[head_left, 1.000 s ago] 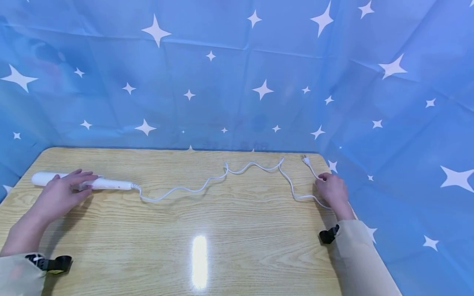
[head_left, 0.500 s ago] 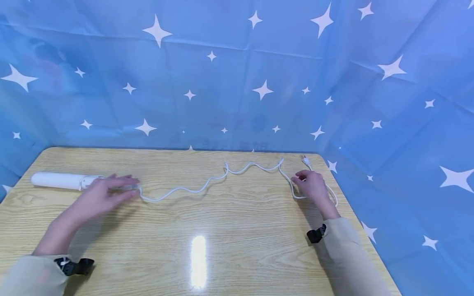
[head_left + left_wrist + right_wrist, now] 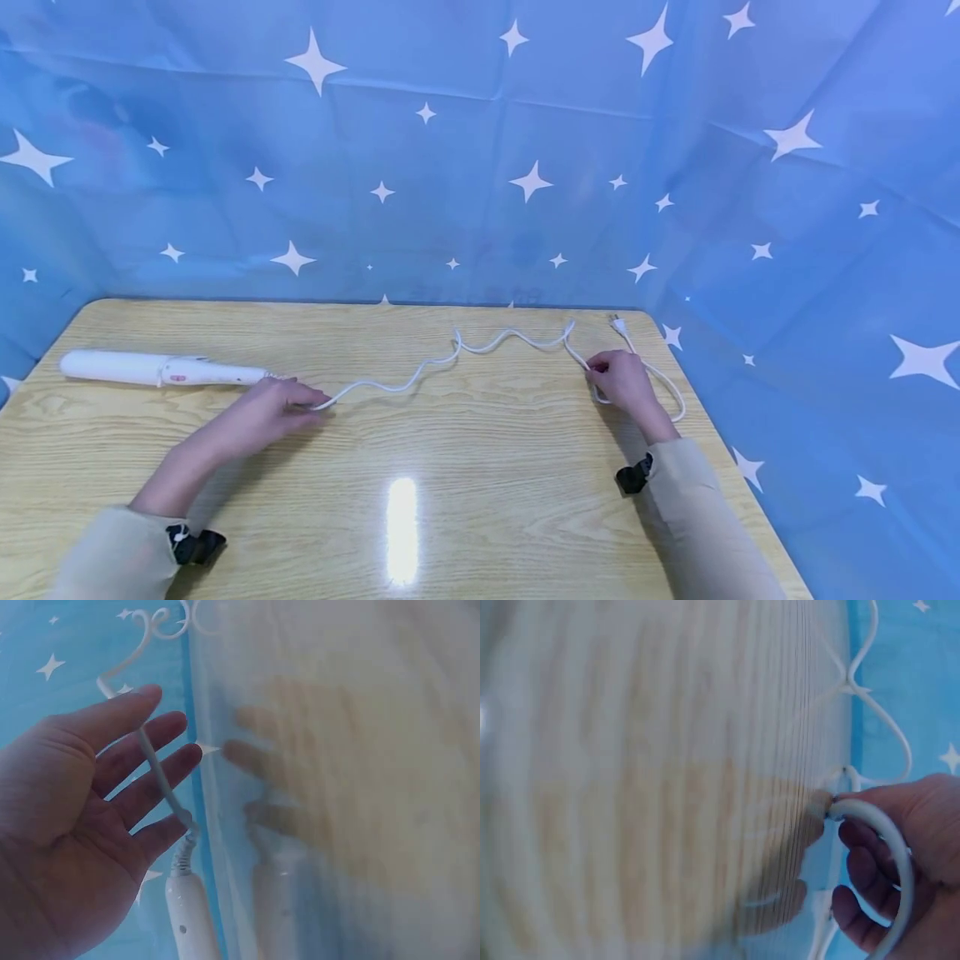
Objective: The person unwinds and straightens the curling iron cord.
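A white curling iron (image 3: 202,372) lies at the left of the table, its thick barrel pointing left. From its handle a wavy white power cord (image 3: 386,387) runs right to a two-pin plug (image 3: 618,325) near the far right corner. My left hand (image 3: 262,417) is at the cord just past the handle. In the left wrist view the cord (image 3: 161,776) passes between the thumb and loosely extended fingers, with no firm grip showing. My right hand (image 3: 622,379) pinches the cord near the right end, fingers curled; in the right wrist view a cord loop (image 3: 904,877) arches over the palm.
The wooden table (image 3: 510,483) has a rounded far edge against a blue star-patterned backdrop (image 3: 450,167), which also rises along the right side. Black wrist cameras (image 3: 633,477) sit on both sleeves. A bright light reflection shows on the tabletop.
My left hand has slid right from the curling iron's body, along the handle, to the cord. My right hand has moved left from near the plug to another stretch of cord.
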Tool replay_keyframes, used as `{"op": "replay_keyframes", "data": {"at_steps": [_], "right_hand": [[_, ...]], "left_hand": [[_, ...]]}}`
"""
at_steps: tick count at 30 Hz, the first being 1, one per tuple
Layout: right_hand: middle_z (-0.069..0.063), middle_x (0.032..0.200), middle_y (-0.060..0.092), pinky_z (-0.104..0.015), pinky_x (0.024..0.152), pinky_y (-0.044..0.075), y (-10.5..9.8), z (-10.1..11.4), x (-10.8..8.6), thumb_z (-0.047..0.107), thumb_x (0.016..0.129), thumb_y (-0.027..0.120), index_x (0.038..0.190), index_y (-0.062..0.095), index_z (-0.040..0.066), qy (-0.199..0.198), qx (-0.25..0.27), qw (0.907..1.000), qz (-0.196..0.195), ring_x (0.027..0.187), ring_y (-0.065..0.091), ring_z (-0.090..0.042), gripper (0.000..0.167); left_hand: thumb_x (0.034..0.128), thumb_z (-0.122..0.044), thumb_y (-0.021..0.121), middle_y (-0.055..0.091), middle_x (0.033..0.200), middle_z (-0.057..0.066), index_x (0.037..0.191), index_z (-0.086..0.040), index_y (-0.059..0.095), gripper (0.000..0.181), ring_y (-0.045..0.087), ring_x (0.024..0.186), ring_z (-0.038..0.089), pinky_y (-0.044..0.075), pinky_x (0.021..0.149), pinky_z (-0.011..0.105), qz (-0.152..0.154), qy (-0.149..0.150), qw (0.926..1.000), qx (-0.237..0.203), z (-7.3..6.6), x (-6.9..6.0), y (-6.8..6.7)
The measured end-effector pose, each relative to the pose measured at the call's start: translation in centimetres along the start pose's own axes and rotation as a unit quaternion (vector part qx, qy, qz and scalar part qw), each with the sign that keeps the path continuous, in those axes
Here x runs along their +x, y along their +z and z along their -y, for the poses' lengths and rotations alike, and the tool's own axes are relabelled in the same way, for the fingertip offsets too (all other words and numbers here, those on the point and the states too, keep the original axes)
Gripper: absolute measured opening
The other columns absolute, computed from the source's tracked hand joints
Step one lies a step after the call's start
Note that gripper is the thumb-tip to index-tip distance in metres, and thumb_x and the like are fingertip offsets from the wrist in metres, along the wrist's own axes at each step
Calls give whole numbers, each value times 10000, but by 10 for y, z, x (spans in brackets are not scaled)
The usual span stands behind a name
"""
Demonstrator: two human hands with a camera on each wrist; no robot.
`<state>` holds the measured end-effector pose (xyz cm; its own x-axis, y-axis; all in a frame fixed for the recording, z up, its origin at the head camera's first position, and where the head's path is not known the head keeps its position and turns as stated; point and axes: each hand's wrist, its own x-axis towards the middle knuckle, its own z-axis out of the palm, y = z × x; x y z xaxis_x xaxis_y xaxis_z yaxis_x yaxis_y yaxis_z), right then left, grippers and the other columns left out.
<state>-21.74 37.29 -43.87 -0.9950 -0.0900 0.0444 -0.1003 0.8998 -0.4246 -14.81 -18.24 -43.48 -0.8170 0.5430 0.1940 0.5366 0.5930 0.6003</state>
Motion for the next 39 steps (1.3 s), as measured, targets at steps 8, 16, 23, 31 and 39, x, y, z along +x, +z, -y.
{"op": "replay_keyframes", "data": {"at_steps": [8,16,23,31,39], "right_hand": [[-93,810,605,-358,606,452,-6,-6,-11,17,910,722,978,775,-30,-387,-368,9975,-454,705,526,-234,98],[-84,811,599,-338,589,418,-10,-15,-18,9,928,704,984,772,-6,-204,-405,9979,-454,692,503,-223,89],[-88,809,632,-355,612,450,-10,-18,-23,0,923,700,975,768,-1,-122,-365,9980,-505,710,547,-233,86],[-90,820,616,-347,596,432,-9,-17,-27,43,926,701,989,752,10,-127,-306,9984,-448,693,523,-230,88],[-186,1027,685,-475,735,562,-2,-1,-20,116,950,717,1137,745,-27,-298,-38,9987,-412,899,647,-336,238]], "left_hand": [[855,20,778,771,1089,81,1006,-112,816,204,647,1182,410,281,1130,723,265,232,9993,153,6,-6,-1],[818,17,802,719,1210,185,926,-163,824,211,559,1244,512,169,1251,560,513,642,9956,451,15,-26,-8],[746,112,789,699,1243,208,821,-242,791,362,528,1250,549,5,1244,213,449,757,9939,672,19,-40,-10],[776,-57,838,607,1390,226,1034,-166,802,283,461,1333,526,-21,1268,310,694,353,9963,373,2,-53,-6],[891,-210,811,723,1228,87,1144,-104,771,277,618,1229,397,319,1190,567,392,1035,9928,453,-27,-32,16]]}}
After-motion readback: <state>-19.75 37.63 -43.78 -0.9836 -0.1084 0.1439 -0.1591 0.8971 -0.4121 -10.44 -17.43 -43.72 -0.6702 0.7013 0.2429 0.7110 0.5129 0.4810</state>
